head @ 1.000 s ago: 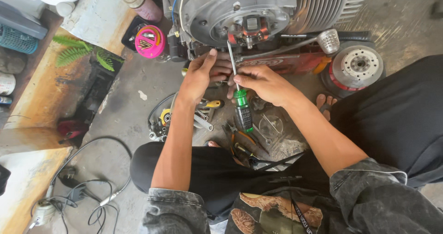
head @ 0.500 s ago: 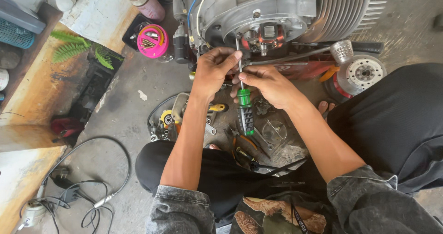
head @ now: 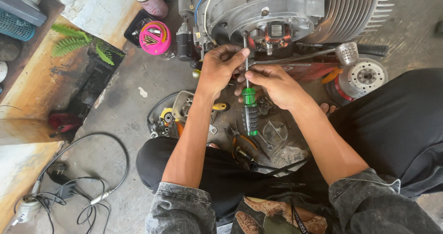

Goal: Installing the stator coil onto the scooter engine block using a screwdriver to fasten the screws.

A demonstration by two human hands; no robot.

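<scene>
I have the screwdriver (head: 249, 105) at frame centre, green-and-black handle hanging down, tip up at the engine (head: 281, 12) casing in the upper middle. My left hand (head: 220, 70) pinches the shaft near the top; my right hand (head: 273, 84) curls its fingers round it lower (keeping it straight on the screw seems wise). Upper left, a pink round tub (head: 155, 37) holds small screws.

One screwdriver (head: 249, 109), one engine (head: 295, 8), one pink tub (head: 155, 38), two hands.

Pink round tub (head: 155, 38) of screws, green fern leaves (head: 76, 45), black cables (head: 87, 188) on concrete floor (head: 115, 123).
</scene>
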